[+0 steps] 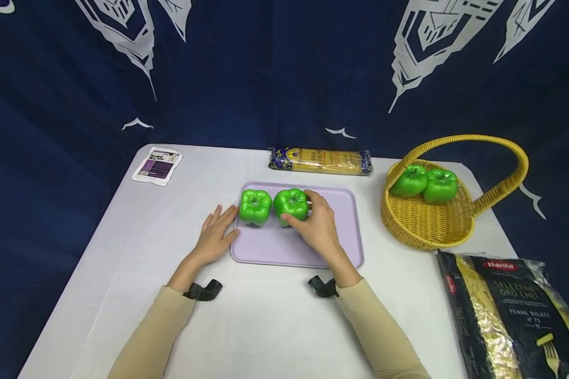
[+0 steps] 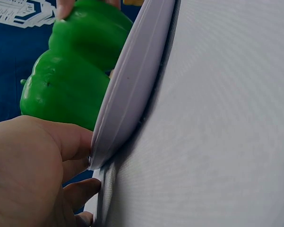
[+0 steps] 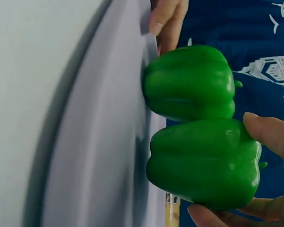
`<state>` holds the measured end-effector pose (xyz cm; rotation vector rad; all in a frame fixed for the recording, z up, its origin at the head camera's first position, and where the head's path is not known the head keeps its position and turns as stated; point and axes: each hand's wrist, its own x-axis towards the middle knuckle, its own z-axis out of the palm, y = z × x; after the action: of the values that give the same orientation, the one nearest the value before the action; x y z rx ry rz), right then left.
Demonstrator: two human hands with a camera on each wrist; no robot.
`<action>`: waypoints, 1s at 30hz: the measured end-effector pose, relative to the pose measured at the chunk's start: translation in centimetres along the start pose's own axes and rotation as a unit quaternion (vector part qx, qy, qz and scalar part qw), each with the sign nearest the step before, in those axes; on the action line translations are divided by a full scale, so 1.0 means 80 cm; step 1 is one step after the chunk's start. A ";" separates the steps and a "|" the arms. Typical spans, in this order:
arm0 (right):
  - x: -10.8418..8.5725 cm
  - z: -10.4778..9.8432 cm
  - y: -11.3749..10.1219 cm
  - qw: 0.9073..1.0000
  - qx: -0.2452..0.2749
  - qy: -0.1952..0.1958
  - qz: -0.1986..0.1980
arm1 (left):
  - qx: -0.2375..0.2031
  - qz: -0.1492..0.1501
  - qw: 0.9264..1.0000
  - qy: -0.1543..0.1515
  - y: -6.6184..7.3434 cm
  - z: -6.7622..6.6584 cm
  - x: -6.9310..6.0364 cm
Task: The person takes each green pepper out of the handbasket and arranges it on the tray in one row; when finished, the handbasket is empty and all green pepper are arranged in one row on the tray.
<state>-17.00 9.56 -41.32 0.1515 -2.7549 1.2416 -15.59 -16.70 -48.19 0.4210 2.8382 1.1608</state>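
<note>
Two green peppers stand side by side on the lilac tray (image 1: 294,252), stems up. My right hand (image 1: 319,223) grips the right pepper (image 1: 291,205) between thumb and fingers; in the right wrist view that pepper (image 3: 203,163) is beside the other pepper (image 3: 191,82). At the tray's left edge, next to the left pepper (image 1: 255,206), my left hand (image 1: 213,237) rests with fingers extended. The left wrist view shows the left hand (image 2: 38,165) touching the tray rim (image 2: 127,85) with its fingers.
A yellow wicker basket (image 1: 422,223) holding two green peppers (image 1: 440,185) stands at the right. Below it lies a black penne package (image 1: 517,310). A yellow pasta packet (image 1: 322,161) lies behind the tray, and a white-and-purple packet (image 1: 157,166) at the back left.
</note>
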 end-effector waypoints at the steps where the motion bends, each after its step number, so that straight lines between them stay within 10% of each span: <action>1: -0.001 0.002 0.001 1.000 -0.001 -0.001 0.001 | 0.000 0.000 1.000 -0.001 0.000 0.000 0.000; 30: -0.003 0.007 0.007 0.999 -0.004 -0.034 -0.011 | 0.009 -0.005 1.000 -0.002 0.002 -0.002 -0.001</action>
<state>-16.86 9.51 -42.16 0.2265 -2.8075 1.2416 -15.50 -16.68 -47.96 0.4089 2.8460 1.1321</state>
